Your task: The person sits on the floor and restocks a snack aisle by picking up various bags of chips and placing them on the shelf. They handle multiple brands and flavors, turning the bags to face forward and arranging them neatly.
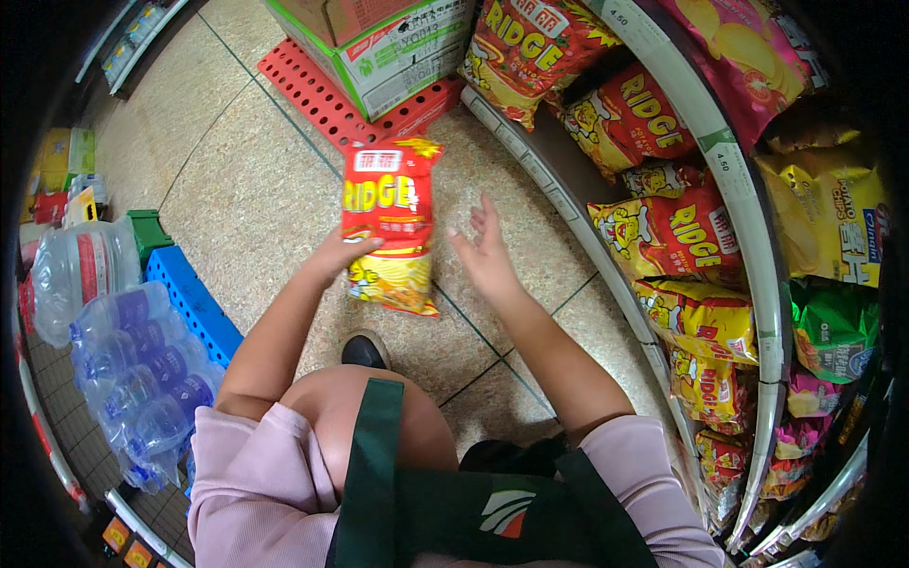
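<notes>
A red and yellow Ridge potato chip bag (389, 227) is held up in front of me over the tiled floor. My left hand (339, 254) grips it from its left side, thumb across the front and the other fingers hidden behind. To the bag's right, my right hand (487, 250) is apart from it, fingers spread and nothing in them. Beyond my right hand, more red Ridge chip bags (678, 238) line a curved store shelf (568, 192). One large red chip bag (525, 53) leans out at the shelf's far end.
Cardboard cartons (405, 78) rest on a red perforated plastic pallet (305, 92) ahead. On my left stand shrink-wrapped water bottles (142, 376), a blue perforated plastic base (192, 302) and large clear jugs (85, 277). An upper shelf edge (731, 163) with price tags curves along the right.
</notes>
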Available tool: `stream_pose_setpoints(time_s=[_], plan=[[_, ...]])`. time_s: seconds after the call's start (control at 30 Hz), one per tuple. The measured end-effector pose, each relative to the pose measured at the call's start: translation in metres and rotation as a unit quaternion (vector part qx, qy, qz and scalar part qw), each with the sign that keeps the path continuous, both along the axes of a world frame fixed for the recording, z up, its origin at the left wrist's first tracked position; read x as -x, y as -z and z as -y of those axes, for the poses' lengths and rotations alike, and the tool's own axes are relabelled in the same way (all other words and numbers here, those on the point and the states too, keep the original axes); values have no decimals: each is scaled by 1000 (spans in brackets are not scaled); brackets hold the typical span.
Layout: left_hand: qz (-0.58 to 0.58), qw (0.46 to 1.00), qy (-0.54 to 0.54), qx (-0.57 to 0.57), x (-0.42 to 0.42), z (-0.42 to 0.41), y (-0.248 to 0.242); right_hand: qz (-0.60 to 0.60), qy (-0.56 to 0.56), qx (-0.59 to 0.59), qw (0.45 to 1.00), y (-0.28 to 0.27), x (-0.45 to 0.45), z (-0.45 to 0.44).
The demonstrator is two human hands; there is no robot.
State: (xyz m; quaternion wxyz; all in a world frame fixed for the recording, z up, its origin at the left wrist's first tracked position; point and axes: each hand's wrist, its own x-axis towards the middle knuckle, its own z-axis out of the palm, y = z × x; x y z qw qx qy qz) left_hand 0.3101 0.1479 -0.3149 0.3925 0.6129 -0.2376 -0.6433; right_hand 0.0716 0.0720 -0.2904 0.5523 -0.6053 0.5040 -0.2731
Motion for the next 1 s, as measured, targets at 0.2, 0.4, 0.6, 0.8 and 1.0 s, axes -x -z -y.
stream_pose_setpoints(time_s=[0.2,0.4,0.6,0.8,1.0], plan=[[74,995,-8,63,-74,10,-5,22,75,11,997,-34,56,71],[131,986,-31,101,-145,54,-12,44,170,108,979,-41,104,118],[428,877,-213,43,-159,88,22,24,316,250,915,-68,105,155],[244,925,-282,72,-102,105,18,158,383,173,894,-108,100,194],[280,894,-277,215,-45,88,28,229,359,237,873,-93,97,180]])
